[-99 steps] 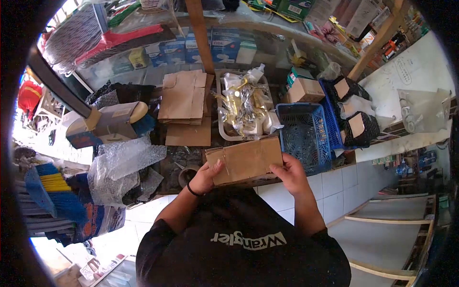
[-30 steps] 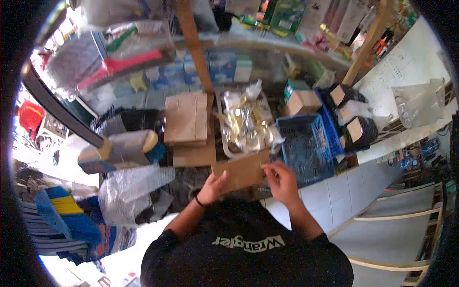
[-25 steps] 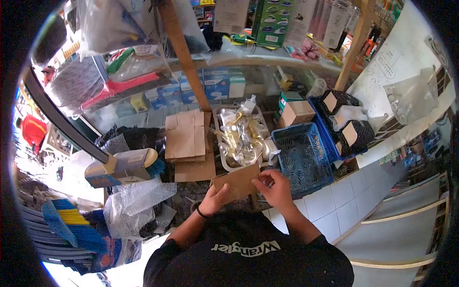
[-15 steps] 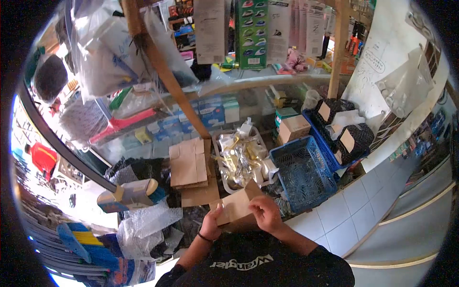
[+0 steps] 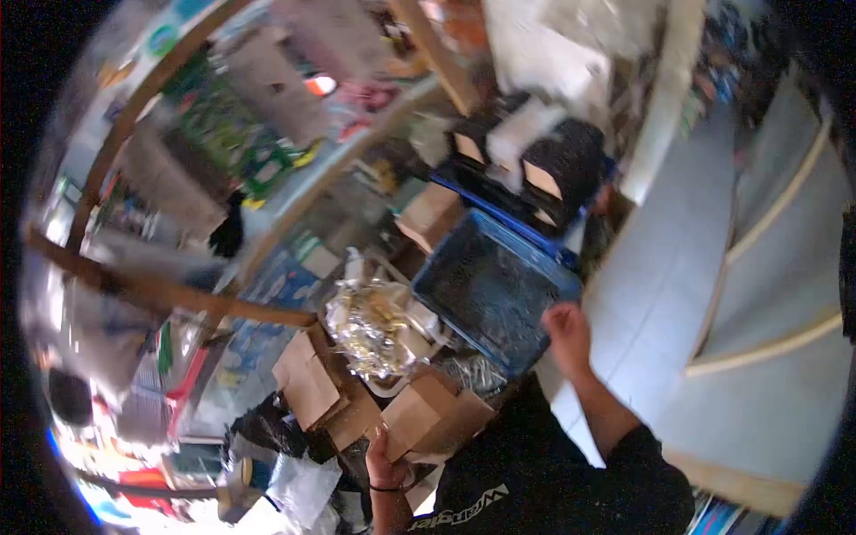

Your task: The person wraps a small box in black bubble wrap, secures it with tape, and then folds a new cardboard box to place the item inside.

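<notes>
In my left hand (image 5: 385,462) is a small brown cardboard box (image 5: 417,412), the thumb on its near side and a flap standing out to the right. My right hand (image 5: 567,337) is apart from the box, over the right side of a blue plastic basket (image 5: 428,287); motion smears its fingers. Just beyond the box is a white tray (image 5: 385,388) heaped with shiny plastic-wrapped pieces (image 5: 370,325). Flat brown cardboard pieces (image 5: 308,383) lie in a stack to the left of the tray.
Behind the blue basket stands a darker blue crate (image 5: 513,221) with black-wrapped packages. A closed carton (image 5: 430,214) sits next to the basket. Bubble wrap (image 5: 305,490) lies at lower left. A wooden post (image 5: 259,309) crosses on the left, and pale tiled surfaces (image 5: 642,294) run along the right.
My right hand has left the box and moved right, toward the basket's side. My left hand still holds the box, whose flap now spreads out. The view has swung right and tilted.
</notes>
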Action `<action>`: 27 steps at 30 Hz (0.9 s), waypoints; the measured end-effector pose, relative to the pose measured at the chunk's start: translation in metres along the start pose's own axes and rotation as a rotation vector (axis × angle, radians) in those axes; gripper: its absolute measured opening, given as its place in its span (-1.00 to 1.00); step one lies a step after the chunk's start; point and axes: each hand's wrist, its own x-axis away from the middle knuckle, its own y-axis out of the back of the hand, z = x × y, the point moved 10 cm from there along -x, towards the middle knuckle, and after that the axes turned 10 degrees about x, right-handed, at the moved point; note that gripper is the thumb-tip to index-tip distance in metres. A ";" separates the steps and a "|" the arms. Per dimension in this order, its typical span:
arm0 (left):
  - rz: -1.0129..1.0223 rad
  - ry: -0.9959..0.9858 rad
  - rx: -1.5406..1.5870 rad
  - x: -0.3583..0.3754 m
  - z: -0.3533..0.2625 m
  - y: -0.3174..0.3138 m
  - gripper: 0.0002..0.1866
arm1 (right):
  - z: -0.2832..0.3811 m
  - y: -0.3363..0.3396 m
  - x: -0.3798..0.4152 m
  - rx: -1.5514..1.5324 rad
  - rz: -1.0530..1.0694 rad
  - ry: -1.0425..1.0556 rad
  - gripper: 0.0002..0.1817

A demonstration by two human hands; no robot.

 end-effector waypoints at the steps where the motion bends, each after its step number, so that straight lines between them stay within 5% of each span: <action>1: -0.007 0.002 0.017 -0.002 0.003 -0.002 -0.59 | -0.018 0.029 -0.018 0.051 -0.095 -0.075 -0.82; 5: -0.023 0.006 -0.164 0.001 0.009 -0.006 -0.60 | -0.047 0.106 -0.071 0.281 -0.370 -0.042 -0.87; 8: -0.048 0.002 -0.144 0.000 0.020 -0.007 -0.61 | -0.084 0.115 -0.101 0.108 -0.361 -0.089 -0.89; 16: -0.069 -0.029 -0.086 -0.001 0.039 -0.033 -0.58 | -0.110 0.113 -0.150 0.514 -0.337 0.009 -0.87; 20: -0.101 -0.056 -0.033 0.002 0.038 -0.034 -0.57 | -0.142 0.093 -0.144 0.229 -0.210 -0.029 -0.91; 23: -0.081 -0.057 -0.011 -0.003 0.048 -0.041 -0.57 | -0.130 0.090 -0.142 0.578 -0.250 0.125 -0.91; 27: -0.179 -0.080 -0.085 0.005 0.055 -0.031 -0.58 | -0.170 0.096 -0.154 0.700 -0.191 0.019 -0.80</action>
